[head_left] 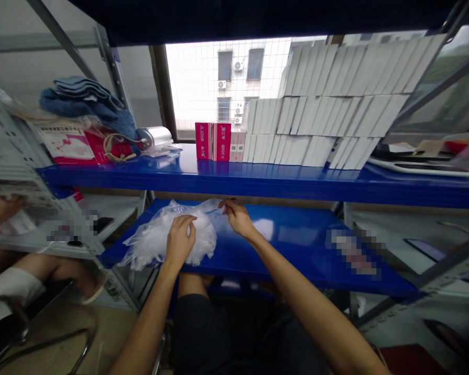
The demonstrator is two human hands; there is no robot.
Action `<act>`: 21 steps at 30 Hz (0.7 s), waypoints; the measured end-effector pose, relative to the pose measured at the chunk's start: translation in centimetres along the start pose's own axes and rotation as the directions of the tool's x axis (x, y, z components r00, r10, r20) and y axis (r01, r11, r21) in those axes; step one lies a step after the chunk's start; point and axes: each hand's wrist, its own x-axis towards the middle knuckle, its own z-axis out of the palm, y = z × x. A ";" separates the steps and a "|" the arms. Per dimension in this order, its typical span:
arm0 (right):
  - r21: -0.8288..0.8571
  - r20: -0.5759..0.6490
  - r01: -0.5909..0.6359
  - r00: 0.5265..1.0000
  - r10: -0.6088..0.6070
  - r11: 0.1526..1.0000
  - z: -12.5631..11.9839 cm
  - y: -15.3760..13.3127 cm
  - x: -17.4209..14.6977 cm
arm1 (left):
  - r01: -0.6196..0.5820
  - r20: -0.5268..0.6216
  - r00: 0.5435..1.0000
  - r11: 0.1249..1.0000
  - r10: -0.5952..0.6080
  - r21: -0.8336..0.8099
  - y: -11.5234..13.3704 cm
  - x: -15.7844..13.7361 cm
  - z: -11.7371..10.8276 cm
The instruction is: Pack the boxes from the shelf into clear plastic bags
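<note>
A heap of thin clear plastic bags lies on the left part of the blue lower shelf. My left hand is over this heap, its fingers curled toward the thumb at the edge of a bag. Between finger and thumb, my right hand pinches the other end of that clear plastic bag, which is lifted off the heap and stretches between both hands. The exact grip of the left fingertips is partly lost in the transparent film.
Above runs a blue shelf with stacked white boxes, red boxes, a silver cylinder and folded denim. A blurred patch lies right on the lower shelf. Another person's hand shows at far left.
</note>
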 end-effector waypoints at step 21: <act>-0.644 0.188 -0.177 0.906 0.378 0.744 -11.0 1.2 -7.7 | -0.215 0.749 0.649 0.976 0.131 0.016 5.6 0.4 9.8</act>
